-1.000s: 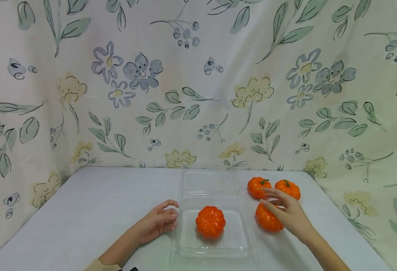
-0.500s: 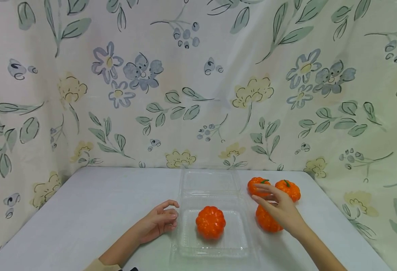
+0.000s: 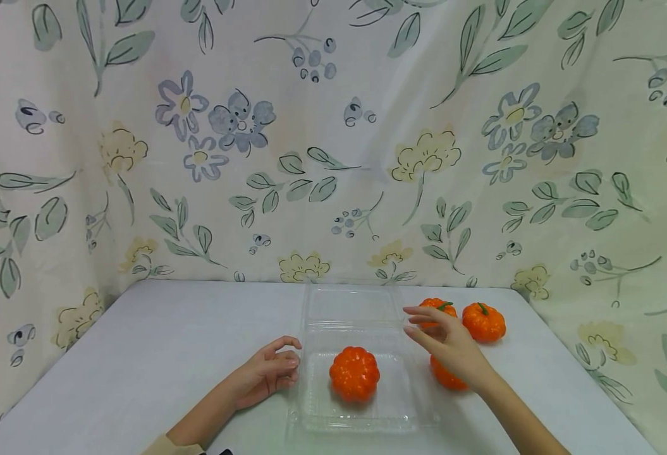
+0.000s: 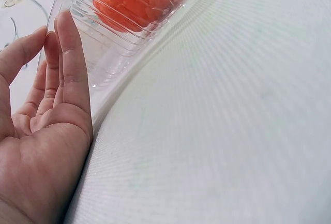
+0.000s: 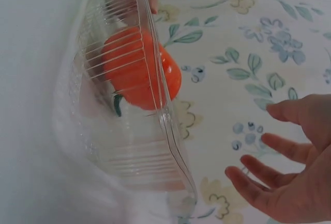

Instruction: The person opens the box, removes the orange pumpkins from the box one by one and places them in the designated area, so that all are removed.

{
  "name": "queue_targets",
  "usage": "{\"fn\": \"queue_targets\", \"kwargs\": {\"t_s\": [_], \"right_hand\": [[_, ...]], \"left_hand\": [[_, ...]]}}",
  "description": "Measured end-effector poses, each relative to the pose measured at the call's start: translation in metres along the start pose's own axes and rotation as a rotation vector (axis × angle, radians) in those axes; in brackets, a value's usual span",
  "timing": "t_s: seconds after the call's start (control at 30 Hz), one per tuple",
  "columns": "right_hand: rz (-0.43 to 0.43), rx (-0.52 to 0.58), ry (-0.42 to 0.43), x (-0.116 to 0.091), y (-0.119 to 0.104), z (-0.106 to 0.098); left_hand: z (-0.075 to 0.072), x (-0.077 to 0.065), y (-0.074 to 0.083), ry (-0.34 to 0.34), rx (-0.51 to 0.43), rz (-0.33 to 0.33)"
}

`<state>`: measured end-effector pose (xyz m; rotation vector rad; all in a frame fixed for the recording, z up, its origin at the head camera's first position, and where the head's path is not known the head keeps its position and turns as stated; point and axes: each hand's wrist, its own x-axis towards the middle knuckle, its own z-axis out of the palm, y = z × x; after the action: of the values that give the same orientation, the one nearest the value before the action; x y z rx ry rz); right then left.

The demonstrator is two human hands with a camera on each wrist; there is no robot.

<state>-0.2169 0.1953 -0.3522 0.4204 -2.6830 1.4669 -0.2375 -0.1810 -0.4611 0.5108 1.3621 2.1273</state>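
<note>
A clear plastic clamshell box point(image 3: 367, 424) lies with its lid point(image 3: 351, 304) folded back. One orange toy pumpkin point(image 3: 354, 374) sits in its base, green stem downward, as the right wrist view shows. My left hand point(image 3: 267, 373) rests at the box's left side, fingertips at the rim; in the left wrist view its fingers point(image 4: 72, 63) look fairly straight. My right hand point(image 3: 449, 344) hovers over the box's right edge with spread, slightly bent fingers and holds nothing. It partly hides a second pumpkin point(image 3: 446, 374) below it and a third pumpkin point(image 3: 438, 306) behind.
Another pumpkin point(image 3: 483, 322) with a green stem stands at the back right of the white table point(image 3: 157, 354). A floral curtain point(image 3: 333, 139) hangs behind the table and along both sides.
My right hand has moved left, from above the near right pumpkin toward the box's right edge, with nothing in it. The left hand, box and pumpkins stay as they were.
</note>
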Motion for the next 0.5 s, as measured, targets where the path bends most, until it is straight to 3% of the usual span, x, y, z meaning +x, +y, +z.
{"fn": "queue_targets", "kwargs": {"t_s": [0.33,0.5], "right_hand": [[0.021,0.005,-0.063,0.005,-0.007,0.015],[0.049,0.058,-0.101,0.005,-0.009,0.022]], "left_hand": [[0.002,0.0,0.001,0.007,0.002,0.001],[0.002,0.0,0.001,0.025,0.014,-0.008]]}}
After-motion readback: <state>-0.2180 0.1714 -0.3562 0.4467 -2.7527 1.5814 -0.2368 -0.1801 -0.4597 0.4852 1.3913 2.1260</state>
